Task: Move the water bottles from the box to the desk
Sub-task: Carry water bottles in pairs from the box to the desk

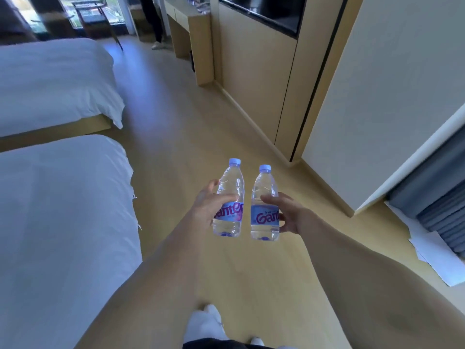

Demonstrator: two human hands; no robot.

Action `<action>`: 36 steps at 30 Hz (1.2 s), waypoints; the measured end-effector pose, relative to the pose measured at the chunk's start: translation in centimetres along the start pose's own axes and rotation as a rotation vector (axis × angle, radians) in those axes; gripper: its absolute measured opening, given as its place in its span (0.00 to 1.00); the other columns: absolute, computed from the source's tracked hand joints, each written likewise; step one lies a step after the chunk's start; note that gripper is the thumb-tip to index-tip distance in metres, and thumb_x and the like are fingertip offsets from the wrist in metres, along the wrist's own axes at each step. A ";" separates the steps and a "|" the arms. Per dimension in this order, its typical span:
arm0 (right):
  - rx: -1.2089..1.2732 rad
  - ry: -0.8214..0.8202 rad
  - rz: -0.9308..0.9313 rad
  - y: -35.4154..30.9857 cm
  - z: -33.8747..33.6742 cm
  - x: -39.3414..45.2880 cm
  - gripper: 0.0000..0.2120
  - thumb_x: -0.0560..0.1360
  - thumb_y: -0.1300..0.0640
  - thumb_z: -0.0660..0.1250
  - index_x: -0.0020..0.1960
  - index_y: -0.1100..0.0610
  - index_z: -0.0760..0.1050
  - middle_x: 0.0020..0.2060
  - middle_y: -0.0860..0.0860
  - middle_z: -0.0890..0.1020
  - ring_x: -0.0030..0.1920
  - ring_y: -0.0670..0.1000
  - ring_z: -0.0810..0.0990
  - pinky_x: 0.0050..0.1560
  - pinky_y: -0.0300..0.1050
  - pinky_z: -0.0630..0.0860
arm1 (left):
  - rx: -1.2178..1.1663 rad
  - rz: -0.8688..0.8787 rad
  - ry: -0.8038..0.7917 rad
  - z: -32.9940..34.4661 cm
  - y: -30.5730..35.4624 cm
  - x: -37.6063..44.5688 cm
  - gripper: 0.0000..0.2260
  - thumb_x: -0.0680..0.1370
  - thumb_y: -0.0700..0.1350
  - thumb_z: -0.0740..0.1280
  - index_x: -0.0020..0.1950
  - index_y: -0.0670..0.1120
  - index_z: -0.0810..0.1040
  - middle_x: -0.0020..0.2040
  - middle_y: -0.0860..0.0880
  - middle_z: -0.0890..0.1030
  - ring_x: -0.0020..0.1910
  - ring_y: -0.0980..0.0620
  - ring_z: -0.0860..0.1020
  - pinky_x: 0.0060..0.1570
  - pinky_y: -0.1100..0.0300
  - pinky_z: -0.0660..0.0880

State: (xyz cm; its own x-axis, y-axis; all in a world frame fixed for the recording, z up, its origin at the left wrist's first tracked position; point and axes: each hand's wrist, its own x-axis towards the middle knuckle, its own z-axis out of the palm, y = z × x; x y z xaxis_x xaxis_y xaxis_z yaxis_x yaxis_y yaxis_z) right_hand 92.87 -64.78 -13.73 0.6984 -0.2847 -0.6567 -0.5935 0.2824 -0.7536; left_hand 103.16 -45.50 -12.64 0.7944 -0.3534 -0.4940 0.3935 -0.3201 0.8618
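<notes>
A person walks a hotel-room aisle carrying two clear plastic water bottles with pale blue caps and blue labels, one in each hand, both upright with their long axes near vertical and caps pointing away up the aisle. The left hand (208,210) wraps its fingers and thumb round the label band of the left bottle (229,197); the right hand (289,212) grips the right bottle (265,202) the same way from the opposite side. The bottles hang side by side, close but apart, above the light wooden floor (176,122). The pale wooden desk (191,23) stands well ahead, against the right-hand wall, so the coming set-down appears to favour the right hand, which is on the desk's side. Two white-sheeted beds (57,210) line the left. No box is in view
</notes>
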 end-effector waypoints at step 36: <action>-0.187 -0.191 0.055 -40.4 21.1 54.7 0.18 0.74 0.54 0.73 0.62 0.52 0.75 0.54 0.56 0.83 0.50 0.57 0.82 0.61 0.62 0.77 | -0.205 -0.135 0.203 -24.2 23.3 56.0 0.21 0.71 0.42 0.77 0.60 0.49 0.74 0.35 0.47 0.84 0.28 0.49 0.83 0.24 0.58 0.76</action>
State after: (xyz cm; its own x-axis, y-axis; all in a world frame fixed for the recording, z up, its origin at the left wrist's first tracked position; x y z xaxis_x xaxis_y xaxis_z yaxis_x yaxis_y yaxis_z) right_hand 163.49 -72.39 -18.65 0.7152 -0.0901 -0.6930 -0.6839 0.1137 -0.7206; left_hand 167.96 -51.50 -17.43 0.7968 -0.1306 -0.5900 0.5701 -0.1612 0.8056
